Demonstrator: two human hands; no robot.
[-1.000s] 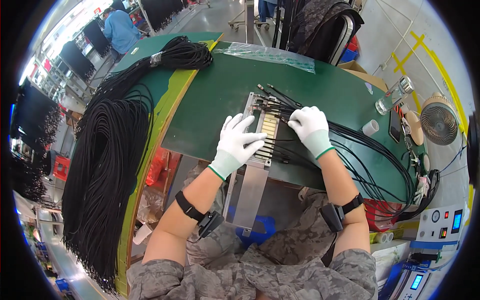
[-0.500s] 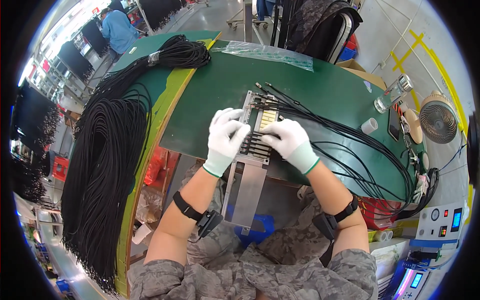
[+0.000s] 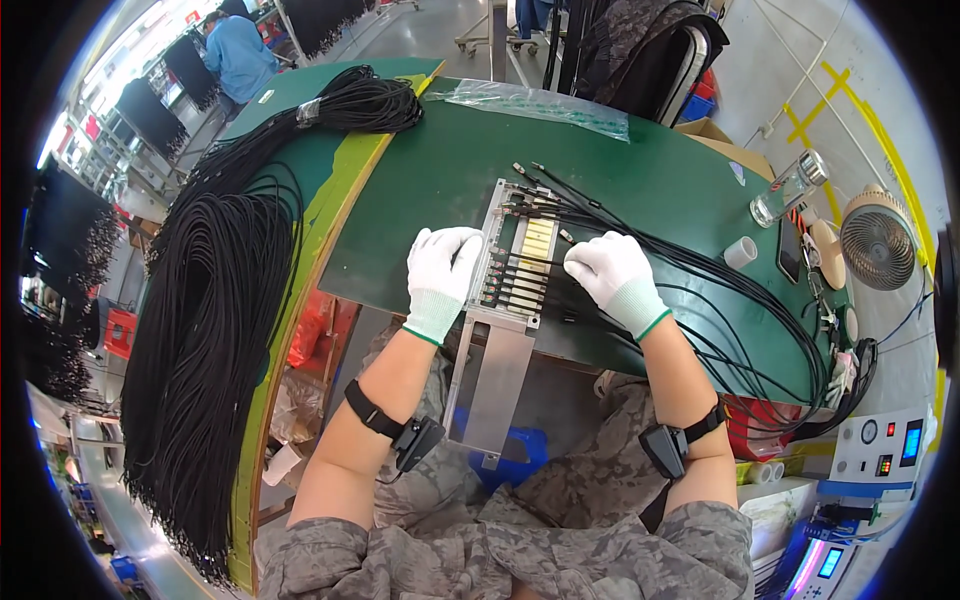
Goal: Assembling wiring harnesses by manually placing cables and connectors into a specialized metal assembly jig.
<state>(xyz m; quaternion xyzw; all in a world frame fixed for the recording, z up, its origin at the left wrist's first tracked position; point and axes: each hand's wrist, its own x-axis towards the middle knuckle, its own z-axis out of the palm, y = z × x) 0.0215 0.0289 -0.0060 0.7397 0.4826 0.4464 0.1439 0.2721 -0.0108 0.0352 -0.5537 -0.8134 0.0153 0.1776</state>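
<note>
A long metal fixture [image 3: 487, 232] lies on the green table, its plate end [image 3: 505, 370] jutting past the near edge. Several black cables with small metal ends sit side by side across its slots, over a row of pale yellow blocks [image 3: 537, 238]. My left hand [image 3: 440, 275], in a white glove, rests by the fixture's left side with fingers curled; whatever they may hold is hidden. To the right of the fixture, my gloved right hand [image 3: 612, 272] pinches a black cable [image 3: 540, 259] that runs across the slots.
More black cables [image 3: 690, 258] sweep rightward over the table [image 3: 400, 200]. Large black cable bundles [image 3: 215, 290] hang along the left. A plastic bag [image 3: 540, 105] lies at the back; a glass bottle [image 3: 785, 190], white cup [image 3: 739, 252], phone [image 3: 789, 250] and fan [image 3: 876, 235] stand or lie right.
My right hand has moved right, off the fixture's slots. My left hand has shifted slightly left and its fingers are more curled, uncovering more of the slots.
</note>
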